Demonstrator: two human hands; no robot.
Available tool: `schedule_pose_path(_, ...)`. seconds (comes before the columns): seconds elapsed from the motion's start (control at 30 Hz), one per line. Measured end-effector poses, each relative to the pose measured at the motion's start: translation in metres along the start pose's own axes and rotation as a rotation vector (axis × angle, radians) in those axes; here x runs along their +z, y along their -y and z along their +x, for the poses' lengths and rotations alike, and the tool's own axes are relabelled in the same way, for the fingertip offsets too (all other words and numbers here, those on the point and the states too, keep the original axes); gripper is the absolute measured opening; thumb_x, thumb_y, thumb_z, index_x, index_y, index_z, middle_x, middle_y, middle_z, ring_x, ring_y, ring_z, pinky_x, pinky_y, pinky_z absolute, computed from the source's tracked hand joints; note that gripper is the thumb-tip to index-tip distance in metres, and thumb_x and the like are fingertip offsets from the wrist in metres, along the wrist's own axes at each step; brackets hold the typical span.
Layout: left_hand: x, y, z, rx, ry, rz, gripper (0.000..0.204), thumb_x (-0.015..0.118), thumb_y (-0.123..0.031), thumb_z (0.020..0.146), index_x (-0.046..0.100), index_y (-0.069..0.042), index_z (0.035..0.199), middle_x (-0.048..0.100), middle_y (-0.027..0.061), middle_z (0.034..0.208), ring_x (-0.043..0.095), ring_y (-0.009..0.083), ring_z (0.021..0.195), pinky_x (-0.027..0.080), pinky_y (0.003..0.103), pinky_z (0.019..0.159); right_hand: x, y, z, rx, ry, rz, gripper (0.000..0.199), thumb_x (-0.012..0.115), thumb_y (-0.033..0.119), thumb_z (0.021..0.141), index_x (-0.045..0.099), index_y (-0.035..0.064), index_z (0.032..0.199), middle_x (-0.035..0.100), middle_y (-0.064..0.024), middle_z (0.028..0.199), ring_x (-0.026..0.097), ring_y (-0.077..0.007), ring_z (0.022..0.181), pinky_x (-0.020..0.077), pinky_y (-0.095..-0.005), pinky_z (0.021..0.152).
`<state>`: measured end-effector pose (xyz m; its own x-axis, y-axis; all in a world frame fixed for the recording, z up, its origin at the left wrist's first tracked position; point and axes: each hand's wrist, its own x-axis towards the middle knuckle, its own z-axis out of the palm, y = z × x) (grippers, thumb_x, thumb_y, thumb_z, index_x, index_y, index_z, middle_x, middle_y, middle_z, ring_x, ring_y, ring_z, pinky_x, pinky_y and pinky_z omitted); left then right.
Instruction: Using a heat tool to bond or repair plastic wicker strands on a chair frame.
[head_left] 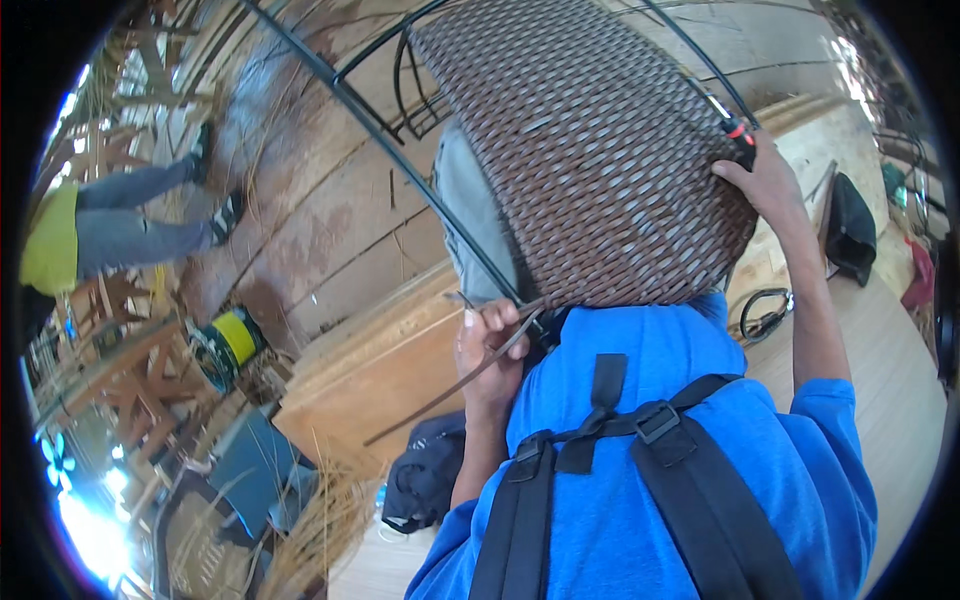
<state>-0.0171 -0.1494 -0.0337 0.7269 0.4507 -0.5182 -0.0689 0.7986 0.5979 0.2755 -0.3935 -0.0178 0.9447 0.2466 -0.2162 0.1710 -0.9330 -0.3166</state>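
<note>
A woven brown wicker panel (590, 150) lies across my lap, its near edge close to my blue shirt. It is stretched on a dark green metal frame (385, 135). At the panel's near left corner, my left hand (492, 345) has its fingers closed round a loose brown wicker strand (440, 400), whose free end trails down to the left. My right hand (768, 185) is at the panel's right edge, wrapped round a tool with a red and black handle (738, 132). The tool's thin tip points away along the edge; its exact kind is unclear.
Left of me stands a wooden box (390, 370), with a dark cloth bundle (425, 475) beside it. A green spool with a yellow label (235, 345) sits on the floor farther left. Another person in grey trousers (140, 225) is at far left. A carabiner (767, 312) lies at right.
</note>
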Motion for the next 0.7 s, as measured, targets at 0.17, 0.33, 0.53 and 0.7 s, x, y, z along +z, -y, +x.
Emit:
schedule_pose_path(0.17,0.006,-0.006,-0.023,0.116,-0.283,0.738,0.016,0.051,-0.015,0.091,0.055,-0.004,0.102,0.053,0.0040,0.081,0.048,0.0118,0.066,0.041,0.023,0.061,-0.002,0.001,0.001,0.020,0.035,-0.022,0.064,0.070,0.046,0.069,0.048,0.0008,0.109,0.060,-0.0240,0.100,0.058,-0.0390,0.096,0.0434,-0.0429,0.082)
schedule_pose_path(0.33,0.007,-0.004,-0.027,0.513,0.118,1.033,0.029,0.058,0.000,0.083,0.056,-0.003,0.111,0.056,0.0128,0.100,0.057,0.0250,0.095,0.045,0.031,0.082,-0.007,0.020,-0.013,0.068,0.004,-0.055,0.062,0.072,0.043,0.069,0.048,0.0006,0.108,0.061,-0.0241,0.096,0.058,-0.0396,0.095,0.0440,-0.0430,0.081)
schedule_pose_path(0.53,0.017,-0.027,0.004,0.458,0.521,1.224,0.033,0.057,-0.009,0.084,0.055,-0.007,0.116,0.057,0.0141,0.115,0.056,0.0310,0.105,0.046,0.036,0.089,-0.007,0.096,-0.072,-0.109,0.299,-0.026,0.053,0.074,0.039,0.067,0.049,0.0017,0.094,0.060,-0.0212,0.080,0.059,-0.0404,0.082,0.0441,-0.0444,0.069)
schedule_pose_path(0.7,0.017,-0.029,0.017,0.421,0.698,1.314,0.023,0.060,-0.023,0.083,0.063,-0.008,0.099,0.063,0.0105,0.099,0.062,0.0277,0.090,0.050,0.035,0.076,0.005,0.111,-0.087,-0.189,0.393,-0.044,0.048,0.073,0.043,0.067,0.052,0.0041,0.088,0.059,-0.0192,0.072,0.060,-0.0394,0.075,0.0452,-0.0454,0.064)
